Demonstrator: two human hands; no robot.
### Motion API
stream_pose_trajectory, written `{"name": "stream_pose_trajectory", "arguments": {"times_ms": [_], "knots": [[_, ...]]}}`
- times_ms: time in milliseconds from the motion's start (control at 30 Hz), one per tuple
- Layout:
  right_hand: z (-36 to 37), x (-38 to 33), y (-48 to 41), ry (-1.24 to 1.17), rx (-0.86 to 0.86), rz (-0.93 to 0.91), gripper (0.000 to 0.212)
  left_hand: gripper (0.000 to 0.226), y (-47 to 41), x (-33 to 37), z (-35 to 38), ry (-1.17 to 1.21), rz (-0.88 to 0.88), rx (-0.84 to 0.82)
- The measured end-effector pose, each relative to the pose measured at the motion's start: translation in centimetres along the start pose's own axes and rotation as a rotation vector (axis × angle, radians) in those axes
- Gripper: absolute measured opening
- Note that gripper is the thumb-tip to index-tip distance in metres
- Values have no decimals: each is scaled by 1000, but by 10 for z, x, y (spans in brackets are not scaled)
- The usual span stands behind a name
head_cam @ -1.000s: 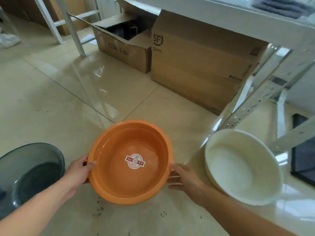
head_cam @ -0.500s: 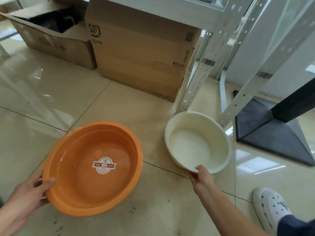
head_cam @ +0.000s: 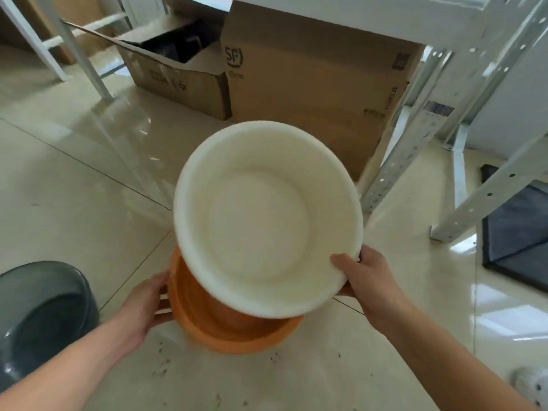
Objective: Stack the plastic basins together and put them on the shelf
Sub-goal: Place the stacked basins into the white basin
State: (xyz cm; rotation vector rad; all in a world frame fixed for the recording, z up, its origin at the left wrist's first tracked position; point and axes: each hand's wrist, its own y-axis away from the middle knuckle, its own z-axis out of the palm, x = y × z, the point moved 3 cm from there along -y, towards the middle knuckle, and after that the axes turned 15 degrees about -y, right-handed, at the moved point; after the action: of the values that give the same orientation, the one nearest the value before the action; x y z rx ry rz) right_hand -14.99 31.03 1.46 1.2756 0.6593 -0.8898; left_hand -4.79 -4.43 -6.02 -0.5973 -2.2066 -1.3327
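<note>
My right hand (head_cam: pixel 366 284) grips the near right rim of the white basin (head_cam: pixel 261 221), holding it tilted in the air above the orange basin (head_cam: pixel 225 324). The white basin hides most of the orange one. My left hand (head_cam: pixel 145 307) holds the orange basin's left rim; that basin sits low near the floor. A grey basin (head_cam: pixel 41 318) stands on the floor at the far left. The white metal shelf (head_cam: pixel 415 22) runs along the top and right, with its perforated uprights (head_cam: pixel 394 161) beside the boxes.
Two cardboard boxes (head_cam: pixel 311 93) stand on the tiled floor under the shelf, one open (head_cam: pixel 178 72). A dark mat (head_cam: pixel 516 238) lies at the right. White frame legs (head_cam: pixel 74 51) stand at the upper left. A white shoe (head_cam: pixel 530 384) shows at the bottom right.
My right hand has lifted the white basin off the floor and carried it left over the orange basin. My left hand still holds the orange basin's rim.
</note>
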Motion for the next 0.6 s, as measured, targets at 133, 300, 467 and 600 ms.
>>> {"name": "stream_pose_trajectory", "arguments": {"times_ms": [133,300,467,600], "knots": [[16,24,-11,319,-25,8,20,29,2,-3,-3,-34,19,-12],[24,38,-27,615,-12,-43,47,37,3,-3,-3,-11,-15,-18],[31,42,-43,825,-20,-203,66,52,3,-2,-6,51,-18,-22],[30,47,-51,1089,-31,-250,61,49,-2,-17,-18,28,-30,-19]]}}
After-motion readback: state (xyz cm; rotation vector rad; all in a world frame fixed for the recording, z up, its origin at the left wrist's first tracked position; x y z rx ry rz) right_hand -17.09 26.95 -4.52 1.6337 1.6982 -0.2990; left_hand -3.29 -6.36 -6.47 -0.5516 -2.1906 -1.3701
